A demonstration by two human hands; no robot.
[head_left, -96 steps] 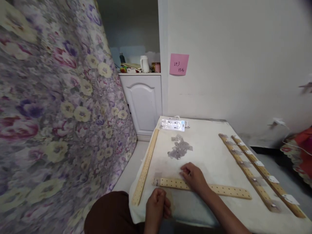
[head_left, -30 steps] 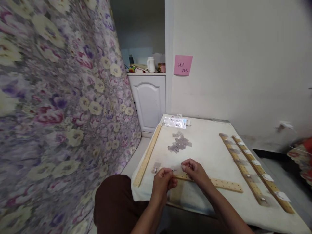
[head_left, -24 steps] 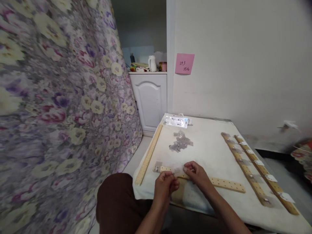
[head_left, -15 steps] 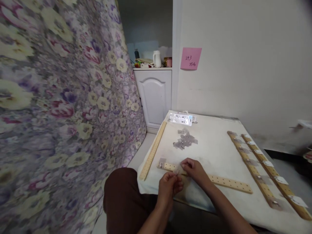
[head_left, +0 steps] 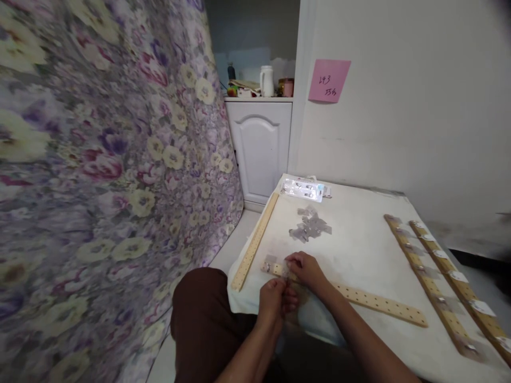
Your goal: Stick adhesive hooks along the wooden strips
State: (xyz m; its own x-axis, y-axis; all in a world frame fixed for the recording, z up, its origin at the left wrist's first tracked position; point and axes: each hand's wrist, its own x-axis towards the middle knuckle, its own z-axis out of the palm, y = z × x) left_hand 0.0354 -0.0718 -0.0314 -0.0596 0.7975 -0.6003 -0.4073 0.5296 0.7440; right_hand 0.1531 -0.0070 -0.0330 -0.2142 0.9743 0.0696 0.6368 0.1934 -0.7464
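Observation:
A pale wooden strip with rows of holes lies across the near side of the table. Over its left part, my left hand and my right hand are close together, both with fingers pinched. Between their fingertips is a small clear plastic packet, mostly hidden, its contents too small to make out. Another clear packet with a shiny metal piece sits at the strip's left end. Farther back lies a pile of similar small packets.
A second pale perforated strip runs along the table's left edge. Two darker strips at the right bear packets and white tags. Clear packaging lies at the back. A flowered curtain hangs at left.
Both hands have moved slightly left along the strip with the packet, nearer the one at the strip's end. The head view has shifted a little.

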